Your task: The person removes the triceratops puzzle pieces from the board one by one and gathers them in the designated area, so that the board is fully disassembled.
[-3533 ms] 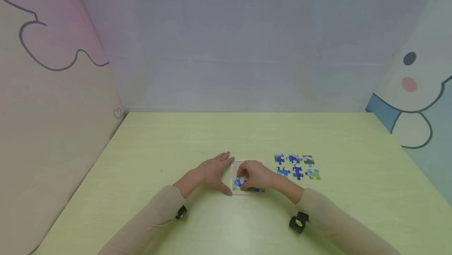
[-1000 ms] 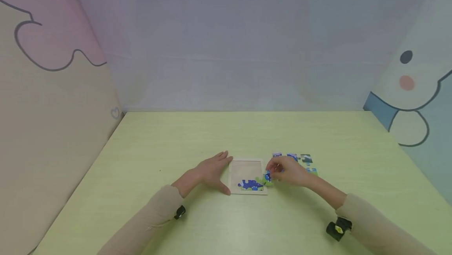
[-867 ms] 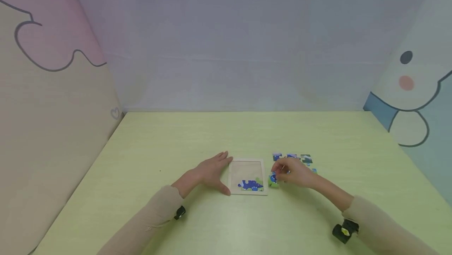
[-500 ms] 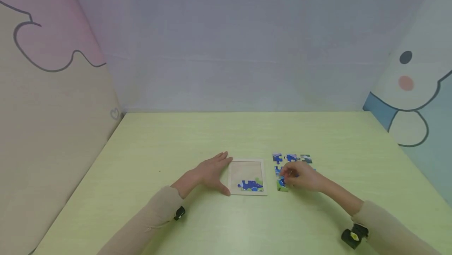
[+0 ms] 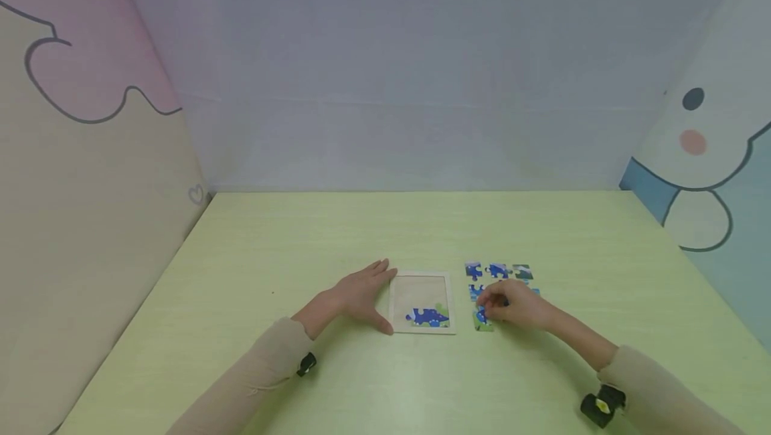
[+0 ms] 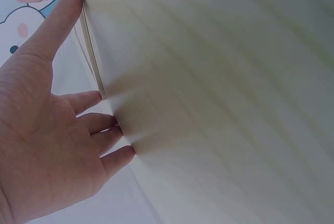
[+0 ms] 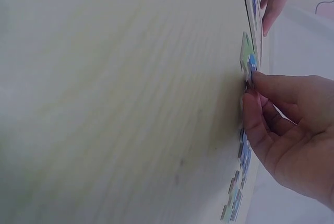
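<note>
My left hand lies beside a small square wooden puzzle tray, its fingers fairly straight and spread; thumb and index finger touch the tray's left edge. Inside the tray, dark blue and green jigsaw pieces fill the lower right part. To the right of it, my right hand pinches a green and blue jigsaw piece between thumb and fingers. In the right wrist view that jigsaw piece is at the table surface, close to the tray's edge.
Several loose jigsaw pieces lie in rows right of the tray, some partly hidden behind my right hand. They rest on a pale yellow-green table. A curtain-like backdrop rises behind, with printed panels at both sides.
My right hand has moved from over the tray's lower left to the table on the right, carrying the green and blue jigsaw piece out. My left hand stays at the tray's edge.
</note>
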{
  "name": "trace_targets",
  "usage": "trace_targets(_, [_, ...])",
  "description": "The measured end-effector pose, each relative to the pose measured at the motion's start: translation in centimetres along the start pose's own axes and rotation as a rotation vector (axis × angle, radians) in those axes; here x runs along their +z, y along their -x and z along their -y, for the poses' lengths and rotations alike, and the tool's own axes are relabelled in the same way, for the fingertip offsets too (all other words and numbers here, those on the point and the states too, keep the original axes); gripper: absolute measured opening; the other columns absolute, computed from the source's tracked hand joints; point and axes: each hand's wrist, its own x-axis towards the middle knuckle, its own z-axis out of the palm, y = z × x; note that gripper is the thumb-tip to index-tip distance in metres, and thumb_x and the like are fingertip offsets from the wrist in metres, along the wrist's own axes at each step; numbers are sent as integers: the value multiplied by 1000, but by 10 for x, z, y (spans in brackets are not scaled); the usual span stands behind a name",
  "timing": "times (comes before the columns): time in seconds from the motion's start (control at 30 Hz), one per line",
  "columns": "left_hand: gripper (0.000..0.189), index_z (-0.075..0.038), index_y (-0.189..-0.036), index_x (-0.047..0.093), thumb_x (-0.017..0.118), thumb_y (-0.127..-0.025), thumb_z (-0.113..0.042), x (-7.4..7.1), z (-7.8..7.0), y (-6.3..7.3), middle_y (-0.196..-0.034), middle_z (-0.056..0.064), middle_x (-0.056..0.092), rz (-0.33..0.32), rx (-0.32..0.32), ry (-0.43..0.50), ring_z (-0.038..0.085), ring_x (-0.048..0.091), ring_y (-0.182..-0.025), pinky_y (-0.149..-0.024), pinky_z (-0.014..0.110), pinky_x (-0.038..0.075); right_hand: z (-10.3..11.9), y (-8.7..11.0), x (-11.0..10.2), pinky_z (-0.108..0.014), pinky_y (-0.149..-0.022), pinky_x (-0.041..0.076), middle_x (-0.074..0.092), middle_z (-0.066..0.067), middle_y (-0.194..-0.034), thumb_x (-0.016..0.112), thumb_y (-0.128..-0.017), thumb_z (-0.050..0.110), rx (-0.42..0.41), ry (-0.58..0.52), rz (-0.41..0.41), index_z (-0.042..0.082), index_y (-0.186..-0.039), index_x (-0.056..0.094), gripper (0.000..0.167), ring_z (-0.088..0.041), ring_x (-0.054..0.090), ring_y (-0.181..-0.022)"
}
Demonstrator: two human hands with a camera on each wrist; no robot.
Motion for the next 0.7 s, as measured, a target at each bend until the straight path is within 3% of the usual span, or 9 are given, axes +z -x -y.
trace_targets(0.7, [106,-13,-145,22,73,-63,-57,2,2,-1,-151,9,12,7,-19,-12,23,8,-139,-110,42,20,0,0,3,-19,-57,47,62,3,-75,65,-77,-3,-9,51,-31,0,-89,67,13,-2,50,-66])
